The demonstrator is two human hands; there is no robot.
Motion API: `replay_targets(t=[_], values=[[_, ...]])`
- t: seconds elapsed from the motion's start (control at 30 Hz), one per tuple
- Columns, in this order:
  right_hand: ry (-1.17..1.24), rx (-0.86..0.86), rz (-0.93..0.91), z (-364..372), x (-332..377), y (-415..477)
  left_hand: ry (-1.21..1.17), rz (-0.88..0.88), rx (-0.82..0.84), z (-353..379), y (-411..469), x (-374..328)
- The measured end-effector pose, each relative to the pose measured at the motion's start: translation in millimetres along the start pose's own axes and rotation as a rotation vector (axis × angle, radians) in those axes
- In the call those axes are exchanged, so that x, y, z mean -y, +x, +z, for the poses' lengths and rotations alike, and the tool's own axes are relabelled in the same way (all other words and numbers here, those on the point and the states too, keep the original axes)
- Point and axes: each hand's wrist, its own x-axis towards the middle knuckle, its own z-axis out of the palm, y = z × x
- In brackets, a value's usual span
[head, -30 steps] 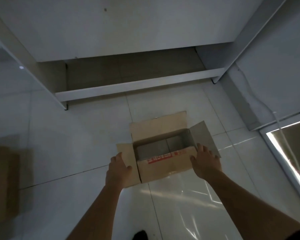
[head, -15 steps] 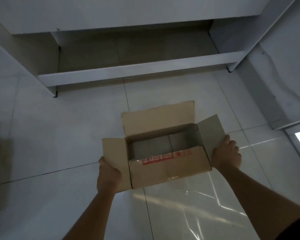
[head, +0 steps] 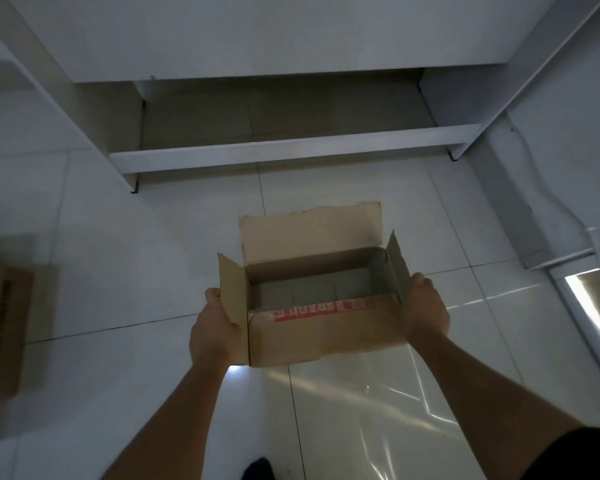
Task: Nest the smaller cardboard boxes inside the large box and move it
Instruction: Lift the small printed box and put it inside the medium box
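An open brown cardboard box (head: 323,337) with red FRAGILE tape on its near wall is held above the tiled floor in the middle of the view. Its flaps stand open and its inside looks empty. My left hand (head: 213,323) grips the box's left side behind the left flap. My right hand (head: 425,311) grips its right side under the right flap. A second, closed cardboard box (head: 2,327) lies on the floor at the far left edge, only partly in view.
A low white shelf unit (head: 291,150) with an open bottom compartment stands ahead against the wall. A white cable (head: 568,216) runs down the right wall to a bright window frame (head: 589,306). Glossy white floor tiles (head: 136,265) surround the box.
Both hands moved from the flaps to the box's sides and lifted it off the floor toward me. The left box came back into view.
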Motion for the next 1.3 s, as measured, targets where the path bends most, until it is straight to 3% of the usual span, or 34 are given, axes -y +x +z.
replay_targets(t=[0.33,0.57,0.9,1.3], values=[[-0.049,-0.027,-0.097,-90.0,53.0,-74.8,-0.051,-0.009,-0.134,-112.4,-53.0,7.4],[-0.011,-0.049,-0.190,-108.1,125.5,-137.8,-0.095,0.017,-0.224,-195.4,-71.4,36.5],[0.063,-0.035,-0.265,-95.0,272.9,-264.3,-0.203,0.069,-0.290,-353.3,-62.7,166.0],[0.099,0.041,-0.468,-37.0,490.2,-417.3,-0.087,-0.019,-0.484,-551.0,-34.3,349.1]])
